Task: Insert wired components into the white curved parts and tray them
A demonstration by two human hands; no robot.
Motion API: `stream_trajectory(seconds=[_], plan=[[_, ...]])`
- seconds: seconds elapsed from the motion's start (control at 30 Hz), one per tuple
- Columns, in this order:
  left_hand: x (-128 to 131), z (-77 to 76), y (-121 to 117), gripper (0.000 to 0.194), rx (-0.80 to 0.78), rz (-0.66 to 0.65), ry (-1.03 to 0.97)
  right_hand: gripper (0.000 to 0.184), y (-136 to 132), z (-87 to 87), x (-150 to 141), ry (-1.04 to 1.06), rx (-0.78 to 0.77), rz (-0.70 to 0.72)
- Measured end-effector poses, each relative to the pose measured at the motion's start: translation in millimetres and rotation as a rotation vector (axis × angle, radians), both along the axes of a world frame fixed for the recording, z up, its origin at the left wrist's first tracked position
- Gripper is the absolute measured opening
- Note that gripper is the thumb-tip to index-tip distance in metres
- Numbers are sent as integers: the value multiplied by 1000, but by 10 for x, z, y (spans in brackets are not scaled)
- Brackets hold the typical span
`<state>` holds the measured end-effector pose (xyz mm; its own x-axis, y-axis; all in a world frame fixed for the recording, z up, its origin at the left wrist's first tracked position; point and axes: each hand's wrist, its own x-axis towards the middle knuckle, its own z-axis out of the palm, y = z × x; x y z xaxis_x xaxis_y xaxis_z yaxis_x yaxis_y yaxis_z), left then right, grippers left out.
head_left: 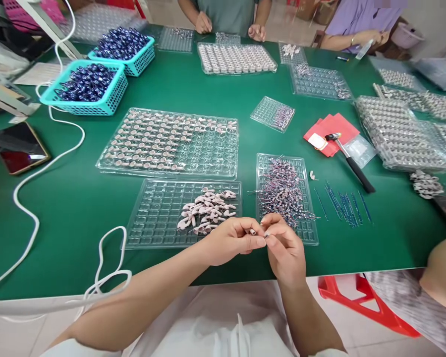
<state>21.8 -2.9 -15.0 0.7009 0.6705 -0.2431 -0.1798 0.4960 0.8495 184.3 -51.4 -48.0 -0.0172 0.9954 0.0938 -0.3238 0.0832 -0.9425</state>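
Note:
My left hand [233,240] and my right hand [284,248] meet just above the near edge of the green table [59,208]. Both are pinched together on a small pink part [252,231] between the fingertips. Right behind the left hand a clear tray [152,218] holds a loose pile of pink parts [206,209]. Behind the right hand a second clear tray [282,198] holds a heap of thin wired components [282,191]. A large clear tray [171,144] farther back has pink parts set in rows.
Blue wire pieces [344,201] and a hammer [351,161] on red paper [332,131] lie to the right. Two teal baskets [85,89] of blue parts stand far left, a phone [19,147] and white cable [33,173] near them. Other people sit opposite and at my right.

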Motion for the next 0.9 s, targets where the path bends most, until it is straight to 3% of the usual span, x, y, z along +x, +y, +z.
stream_trajectory(seconds=[0.1,0.3,0.4,0.7,0.9], plan=[[-35,59,17,28,201,27,131,8,1,34,54,-70,13,-30],[-91,67,-5,15,1025,93,517,23,-21,186,227,-388,25,34],[-100,27,-25,18,1255,135,577,13,-23,228,259,-580,72,47],[-116,62,-8,13,1183,117,575,23,-34,162,233,-606,156,-29],[-98,28,-10,15,1304,178,584,22,-44,170,217,-715,211,-54]])
